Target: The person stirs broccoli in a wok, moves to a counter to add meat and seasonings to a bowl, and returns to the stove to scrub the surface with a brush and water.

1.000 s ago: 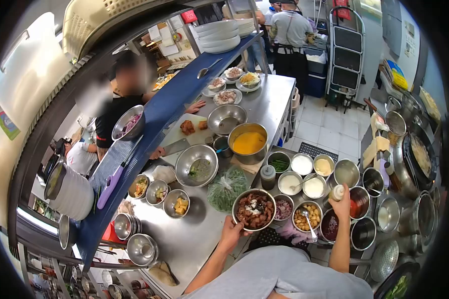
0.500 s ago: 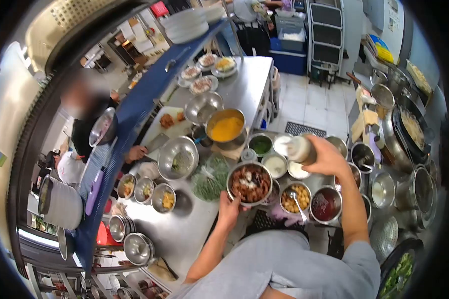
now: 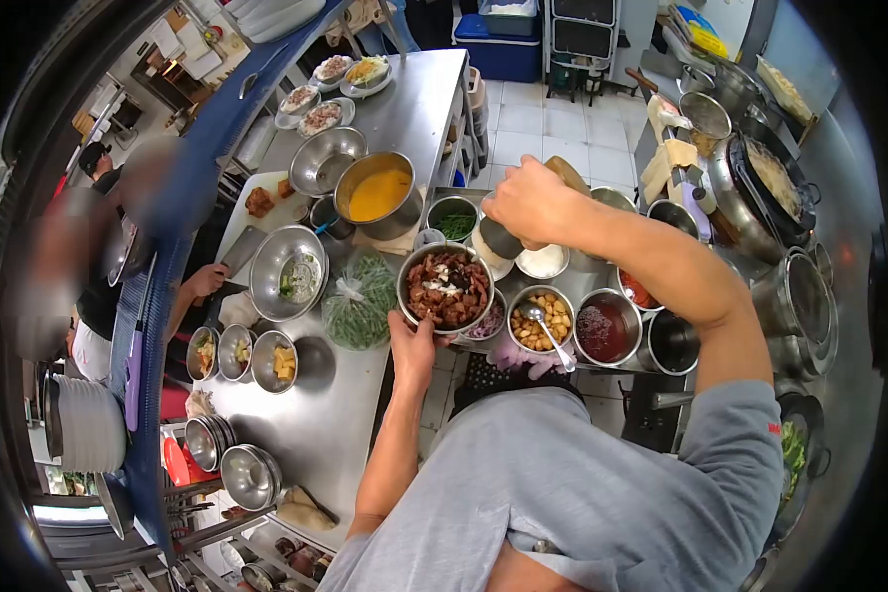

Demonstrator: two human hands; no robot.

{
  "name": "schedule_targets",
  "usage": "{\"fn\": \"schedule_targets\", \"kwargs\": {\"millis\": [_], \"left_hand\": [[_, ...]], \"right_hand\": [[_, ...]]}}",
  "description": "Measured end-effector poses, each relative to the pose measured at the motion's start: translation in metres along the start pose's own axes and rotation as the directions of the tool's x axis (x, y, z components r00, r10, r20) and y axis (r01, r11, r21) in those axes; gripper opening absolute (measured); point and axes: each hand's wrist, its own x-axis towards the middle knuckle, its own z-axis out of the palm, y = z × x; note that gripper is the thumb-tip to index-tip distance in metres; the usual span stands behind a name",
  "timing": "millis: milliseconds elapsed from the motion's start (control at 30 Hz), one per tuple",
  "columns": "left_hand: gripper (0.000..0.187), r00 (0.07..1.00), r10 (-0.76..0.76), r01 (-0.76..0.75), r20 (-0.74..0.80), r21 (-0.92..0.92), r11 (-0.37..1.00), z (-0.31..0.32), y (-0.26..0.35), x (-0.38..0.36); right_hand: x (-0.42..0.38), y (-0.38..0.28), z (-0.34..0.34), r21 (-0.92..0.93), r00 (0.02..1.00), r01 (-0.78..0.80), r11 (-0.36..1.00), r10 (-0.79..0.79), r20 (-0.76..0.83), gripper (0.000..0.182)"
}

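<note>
My left hand [image 3: 414,350] grips the near rim of a metal bowl [image 3: 401,296]. In the bowl are diced brown meat pieces [image 3: 451,306] with white seasoning and dark sauce on top. My right hand [image 3: 531,209] is closed around a bottle-shaped container [image 3: 501,239], tilted just beyond the bowl's upper right side. Its dark end points toward the bowl and a brownish end shows behind my knuckles. Right of the bowl, a spoon [image 3: 548,331] rests in a container of yellowish cubes [image 3: 543,306]. A bag of green herbs [image 3: 355,306] lies to the left.
A pot of orange liquid [image 3: 377,197] and metal bowls [image 3: 288,271] stand on the steel counter [image 3: 311,434]. Several containers, one with red sauce [image 3: 605,331], line the right. Across the counter, another person's hand [image 3: 204,281] holds a wide blade [image 3: 242,252]. Pans [image 3: 760,187] sit far right.
My right hand has moved left and tips the container closer to the bowl, its dark end now showing. The whole view has shifted; my left hand still holds the bowl.
</note>
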Motion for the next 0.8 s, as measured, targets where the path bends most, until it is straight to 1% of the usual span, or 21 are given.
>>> {"fn": "schedule_targets", "kwargs": {"millis": [33, 133, 233, 333, 433, 533, 633, 800], "left_hand": [[0.020, 1.000, -0.003, 0.003, -0.006, 0.009, 1.000, 0.002, 0.002, -0.002], [0.021, 1.000, -0.007, 0.007, 0.005, 0.014, 1.000, 0.006, 0.007, -0.005], [0.021, 0.999, -0.026, 0.026, 0.021, 0.002, 1.000, 0.009, 0.009, -0.004], [0.021, 0.999, -0.035, 0.035, 0.040, -0.002, 0.999, 0.013, 0.010, -0.004], [0.021, 0.998, -0.022, 0.024, 0.054, -0.026, 0.999, 0.015, 0.008, -0.002], [0.020, 0.997, -0.024, 0.026, 0.068, -0.022, 0.999, 0.016, 0.002, 0.002], [0.019, 0.996, -0.031, 0.030, 0.085, 0.005, 1.000, 0.016, 0.002, 0.004], [0.018, 0.995, -0.032, 0.030, 0.097, 0.021, 0.999, 0.016, 0.001, 0.007]], "right_hand": [[0.000, 0.001, -0.001, -0.004, 1.000, -0.001, 1.000, 0.001, 0.019, 0.021], [-0.003, -0.002, 0.004, -0.072, 0.997, -0.057, 0.996, 0.053, -0.055, 0.026], [-0.006, -0.003, 0.014, -0.101, 0.996, -0.034, 0.994, 0.026, -0.086, 0.036], [-0.004, -0.004, 0.017, -0.063, 0.997, -0.020, 0.998, 0.015, -0.081, 0.033], [-0.003, -0.002, 0.005, -0.028, 0.999, -0.006, 1.000, 0.008, 0.042, 0.032], [-0.004, -0.001, 0.002, -0.046, 0.995, -0.032, 0.998, 0.036, 0.088, 0.030], [-0.012, -0.001, 0.009, -0.101, 0.992, -0.127, 0.987, 0.128, 0.007, 0.028], [-0.014, 0.003, 0.011, -0.066, 0.996, -0.084, 0.994, 0.084, -0.006, 0.024]]}}
